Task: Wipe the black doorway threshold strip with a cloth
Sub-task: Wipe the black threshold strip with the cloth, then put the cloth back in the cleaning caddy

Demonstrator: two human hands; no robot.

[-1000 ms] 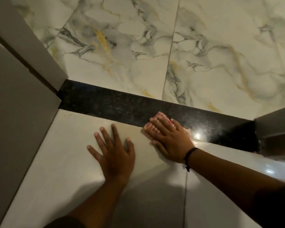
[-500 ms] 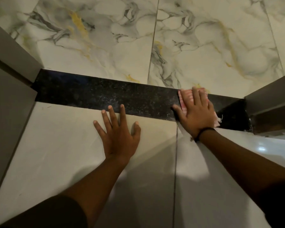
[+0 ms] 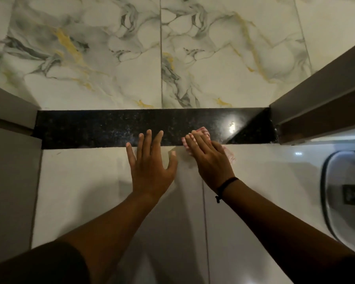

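The black speckled threshold strip (image 3: 90, 129) runs left to right across the doorway, with a bright light spot near its right end. My right hand (image 3: 210, 158) lies flat on a pink cloth (image 3: 204, 132), pressing it over the strip's near edge, right of centre. Only the cloth's edges show around the fingers. My left hand (image 3: 150, 165) rests flat on the pale floor tile, fingers spread, with its fingertips reaching onto the strip.
Marble-patterned tiles (image 3: 131, 58) lie beyond the strip. Grey door frame posts stand at the left (image 3: 10, 111) and right (image 3: 316, 99) ends. A white rounded object with a dark rim (image 3: 344, 197) sits on the floor at the far right.
My right hand has slid the cloth left along the strip, away from the right frame post, and now sits closer to my left hand. The view has shifted to face the strip squarely.
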